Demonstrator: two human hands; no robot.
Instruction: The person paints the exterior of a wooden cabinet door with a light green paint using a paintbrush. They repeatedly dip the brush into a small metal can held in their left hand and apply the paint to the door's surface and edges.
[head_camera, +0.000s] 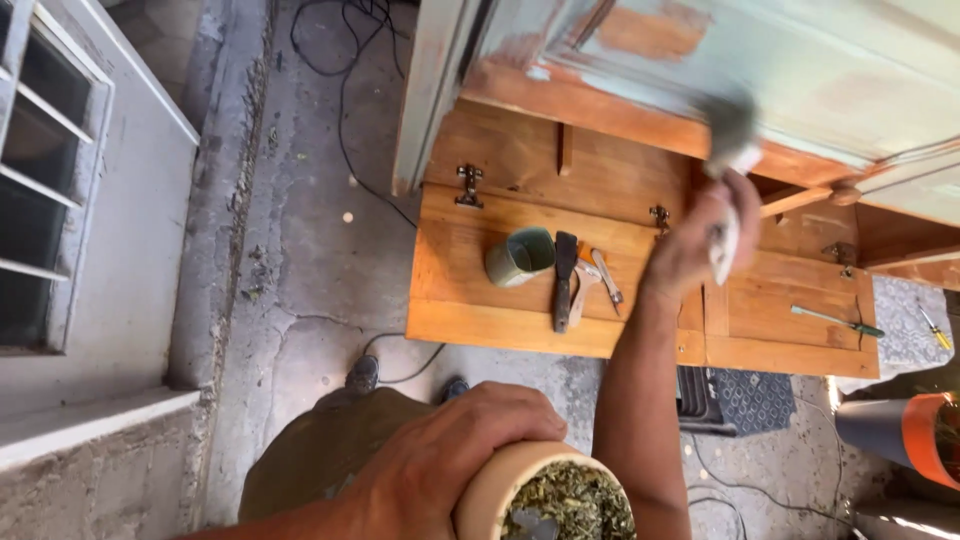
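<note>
grey window frame at far left, cracked concrete floor with black cables beside it. lower centre, left hand wrapped round a tan cup of green herb, mouth upward. on the fold-down wooden door, near its hinged edge: green mug, scraper. right hand clamped on a blurred brush, long axis near upright, bristles up against the pale painted cabinet.
</note>
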